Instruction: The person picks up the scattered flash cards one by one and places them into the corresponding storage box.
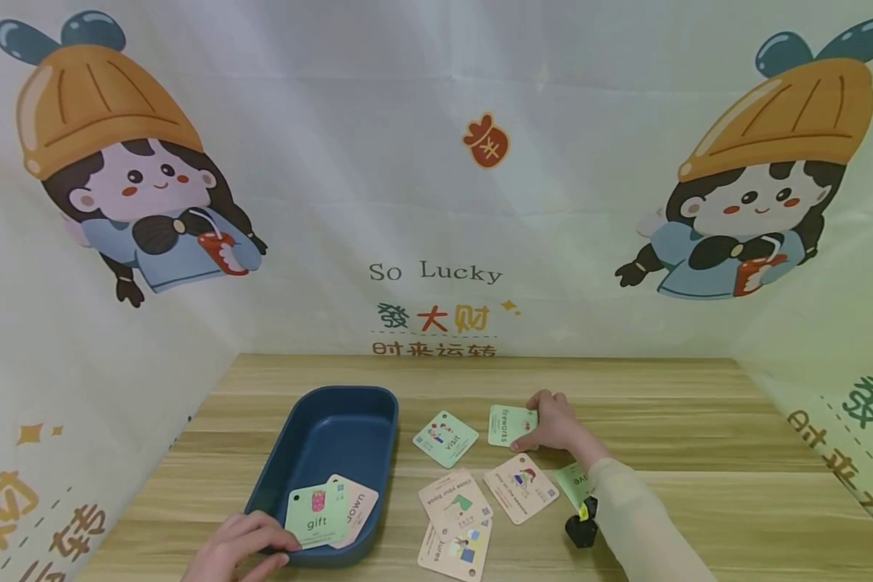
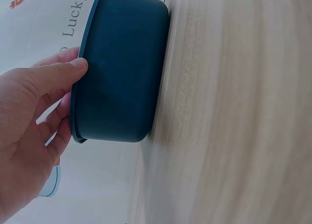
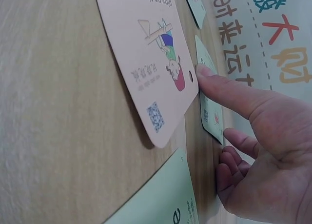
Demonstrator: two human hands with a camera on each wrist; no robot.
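Observation:
My left hand (image 1: 243, 550) pinches the near rim of a dark blue bin (image 1: 364, 389), thumb on the outer side in the left wrist view. Inside the bin, a green "gift" card (image 1: 313, 521) overlaps a pink card (image 1: 361, 505), both at the near end. At the back right, my right hand (image 1: 555, 424) holds a green "fireworks" card (image 1: 505, 422) by its edges, thumb on the near side and fingers on the far side. Close by lie a pink card with a seesaw picture (image 1: 521, 489) and a green "visit" card (image 1: 446, 439).
Two pink cards overlap in the middle: a "close your book" card (image 1: 444, 493) over another card (image 1: 436, 554). A green card (image 1: 571, 483) lies partly under the right sleeve, near a small black object (image 1: 580, 531). A printed cloth (image 1: 436, 202) hangs behind the wooden table (image 1: 662, 388).

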